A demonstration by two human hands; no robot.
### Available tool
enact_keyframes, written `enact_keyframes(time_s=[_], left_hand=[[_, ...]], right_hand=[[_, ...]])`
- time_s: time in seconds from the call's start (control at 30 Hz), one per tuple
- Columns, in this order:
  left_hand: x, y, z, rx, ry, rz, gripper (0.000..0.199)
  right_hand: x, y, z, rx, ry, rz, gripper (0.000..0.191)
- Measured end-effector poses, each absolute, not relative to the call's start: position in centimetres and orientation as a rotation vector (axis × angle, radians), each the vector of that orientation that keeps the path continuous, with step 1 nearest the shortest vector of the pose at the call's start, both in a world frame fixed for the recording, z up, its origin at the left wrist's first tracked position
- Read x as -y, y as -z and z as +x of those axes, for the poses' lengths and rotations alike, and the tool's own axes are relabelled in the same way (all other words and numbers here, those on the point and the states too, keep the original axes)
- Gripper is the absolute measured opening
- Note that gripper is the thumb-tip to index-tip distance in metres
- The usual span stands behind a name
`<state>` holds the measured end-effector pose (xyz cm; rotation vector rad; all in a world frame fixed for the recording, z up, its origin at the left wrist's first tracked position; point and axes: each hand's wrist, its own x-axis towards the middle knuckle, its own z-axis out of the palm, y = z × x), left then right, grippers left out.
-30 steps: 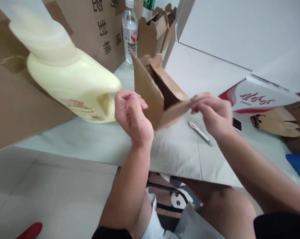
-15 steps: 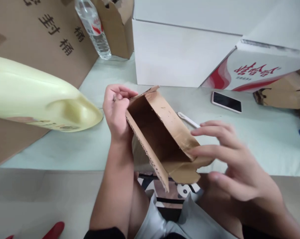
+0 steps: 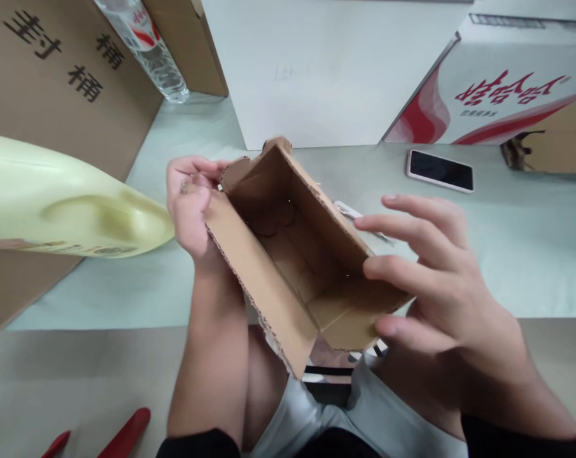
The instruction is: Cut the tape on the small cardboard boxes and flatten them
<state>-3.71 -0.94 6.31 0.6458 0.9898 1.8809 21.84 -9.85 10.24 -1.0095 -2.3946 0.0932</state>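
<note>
An open brown cardboard box [image 3: 311, 254] with rough, torn-looking edges is held tilted above my lap, its inside facing me. My left hand [image 3: 192, 207] grips its upper left corner, with the thumb on the flap. At the right side, my right hand [image 3: 426, 273] has its fingers spread; fingertips touch the box's right wall and lower right flap. Behind the box lies a thin white tool [image 3: 349, 211], partly hidden by the wall and fingers.
A pale yellow container [image 3: 77, 203] juts in from the left, before a large carton [image 3: 11, 89]. Behind stand a water bottle [image 3: 147, 51], a white box [image 3: 311, 76] and a red-and-white carton [image 3: 507, 95]. A phone [image 3: 440, 170] lies on the green-covered table [image 3: 531, 254].
The box has turned so more of its inside shows, with its flaps spread wider. My right hand has moved its fingertips onto the right wall and flap. The camera view has shifted.
</note>
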Motion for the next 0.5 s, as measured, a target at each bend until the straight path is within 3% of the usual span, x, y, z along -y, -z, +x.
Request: enact_keyframes(time_s=[0.07, 0.2, 0.37, 0.43, 0.5], left_hand=[[1.1, -5.9, -3.5, -0.889, -1.982, 0.79, 0.013], [1.6, -5.4, -3.0, -0.856, -2.008, 0.91, 0.014], [1.5, -5.0, -2.7, -0.893, -2.004, 0.989, 0.011], [1.3, -4.8, -2.9, -0.89, -1.973, 1.014, 0.027], [1.3, -4.6, -3.2, -0.878, -1.914, 1.047, 0.046]], right_hand=[[9.4, -9.6, 22.6, 2.312, 0.02, -1.031, 0.033], [8.1, -7.8, 24.0, 2.102, 0.232, -1.022, 0.046], [7.0, -5.4, 24.6, 1.907, 0.158, -1.105, 0.042], [6.8, -4.6, 24.2, 1.838, 0.073, -1.119, 0.037], [6.9, -3.9, 23.6, 1.771, -0.059, -1.111, 0.047]])
